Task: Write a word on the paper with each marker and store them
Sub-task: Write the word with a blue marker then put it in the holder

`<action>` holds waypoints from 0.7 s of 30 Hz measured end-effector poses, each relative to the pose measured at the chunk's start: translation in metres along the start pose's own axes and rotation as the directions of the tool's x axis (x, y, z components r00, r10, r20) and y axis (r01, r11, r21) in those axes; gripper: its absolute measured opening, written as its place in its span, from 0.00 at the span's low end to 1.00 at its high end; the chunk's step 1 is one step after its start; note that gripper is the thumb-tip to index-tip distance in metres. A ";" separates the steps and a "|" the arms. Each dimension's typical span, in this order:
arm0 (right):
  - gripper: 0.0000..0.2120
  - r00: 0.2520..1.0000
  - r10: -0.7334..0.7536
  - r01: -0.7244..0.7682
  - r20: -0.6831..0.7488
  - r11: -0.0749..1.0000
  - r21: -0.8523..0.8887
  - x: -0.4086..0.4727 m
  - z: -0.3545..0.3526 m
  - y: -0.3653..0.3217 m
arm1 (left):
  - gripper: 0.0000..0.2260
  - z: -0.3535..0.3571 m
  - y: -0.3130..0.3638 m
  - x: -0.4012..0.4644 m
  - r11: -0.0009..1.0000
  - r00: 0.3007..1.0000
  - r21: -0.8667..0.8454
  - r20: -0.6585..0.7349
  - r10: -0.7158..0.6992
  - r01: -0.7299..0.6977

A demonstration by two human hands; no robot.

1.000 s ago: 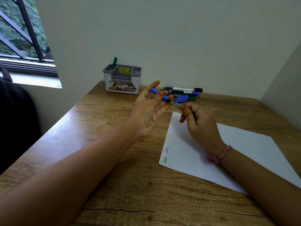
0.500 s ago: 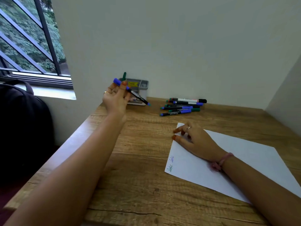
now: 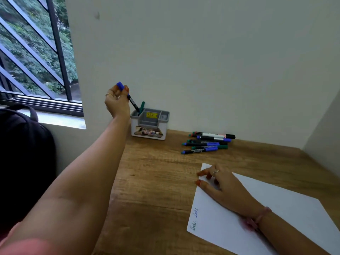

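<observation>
Left hand (image 3: 117,102) lifted away from right hand (image 3: 219,184), carried blue marker (image 3: 128,97) across to grey organiser (image 3: 150,124). Marker now tilted steeply, blue cap up, lower tip at left compartment beside green marker (image 3: 141,107). Right hand dropped flat onto paper (image 3: 276,208) corner.

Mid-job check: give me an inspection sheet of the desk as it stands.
Surface: wooden desk, bare wood around the paper.
Job's things: paper with two words near its corner; blue marker going tip-down into the grey organizer, beside a green marker; marker pile lying by the wall.
Clutter: nothing seen.
Grippers: left hand pinches the blue marker; right hand rests flat on the paper.
Cables: nothing seen.
Surroundings: barred window, dark bag.
</observation>
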State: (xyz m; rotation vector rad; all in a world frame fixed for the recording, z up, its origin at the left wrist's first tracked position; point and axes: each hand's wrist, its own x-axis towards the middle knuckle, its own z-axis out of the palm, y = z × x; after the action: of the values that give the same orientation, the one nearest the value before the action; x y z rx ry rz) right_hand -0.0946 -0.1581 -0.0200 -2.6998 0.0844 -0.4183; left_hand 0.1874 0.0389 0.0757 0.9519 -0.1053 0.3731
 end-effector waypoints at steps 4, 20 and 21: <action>0.11 1.000 0.002 -0.002 0.009 1.000 0.007 0.001 0.000 0.000 | 0.14 0.000 -0.022 0.013 0.977 0.997 0.212 0.079 -0.016 -0.001; 0.09 0.999 0.030 -0.030 0.020 0.999 0.015 0.003 0.003 0.004 | 0.17 0.001 -0.043 0.052 0.661 0.949 0.706 0.313 0.028 -0.252; 0.09 0.999 0.031 -0.032 0.018 0.999 0.015 0.003 0.003 0.005 | 0.16 0.001 -0.045 0.051 0.665 0.949 0.699 0.313 0.046 -0.263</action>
State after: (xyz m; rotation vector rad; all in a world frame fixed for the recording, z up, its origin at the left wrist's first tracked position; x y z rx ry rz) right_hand -0.0908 -0.1618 -0.0239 -2.6830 0.1179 -0.3835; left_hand 0.2509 0.0280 0.0546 1.8205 -0.3059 0.4537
